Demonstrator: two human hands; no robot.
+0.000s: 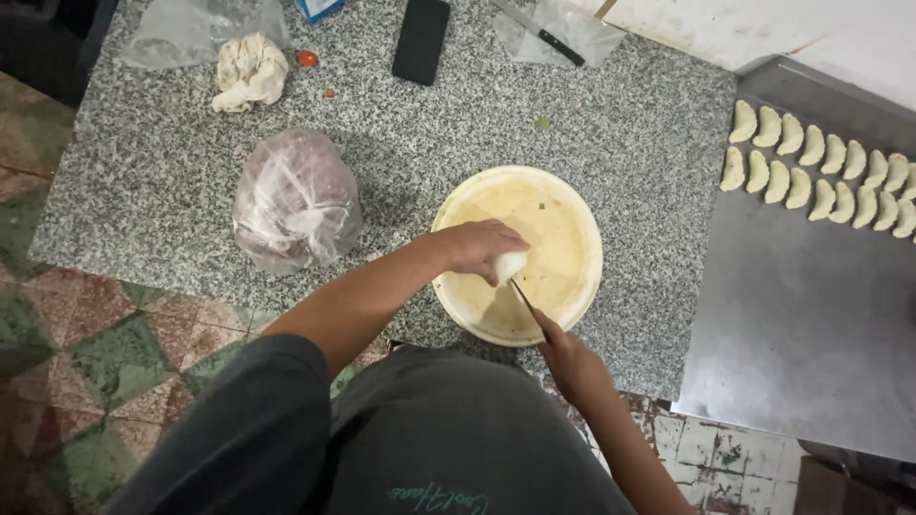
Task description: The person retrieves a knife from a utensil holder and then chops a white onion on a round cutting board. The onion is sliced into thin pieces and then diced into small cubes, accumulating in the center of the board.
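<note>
Head view: the person is leaning over a round cream board (563,229) lying on the speckled stone tabletop (172,172). Their left hand (474,246) is curling closed over a small white piece (510,264), pinning it on the board's near half; their right hand (570,358) is closing around the handle of a thin knife (525,298) whose blade is angling up toward that piece. To my eye the cut is going best with the fingertips tucked back from the edge and the blade drawn, not pressed. Counting: one board, one white piece, one knife in hand, a second black-handled knife (558,46) on clear plastic at the far edge, one tied bag (296,200) of pinkish stuff, one crumpled cloth (250,72), one dark phone (421,40). On the steel tray (801,315) to the right, folded dumplings (822,167) are lying in two rows, about seven in each showing, though the edge is cutting them off
</note>
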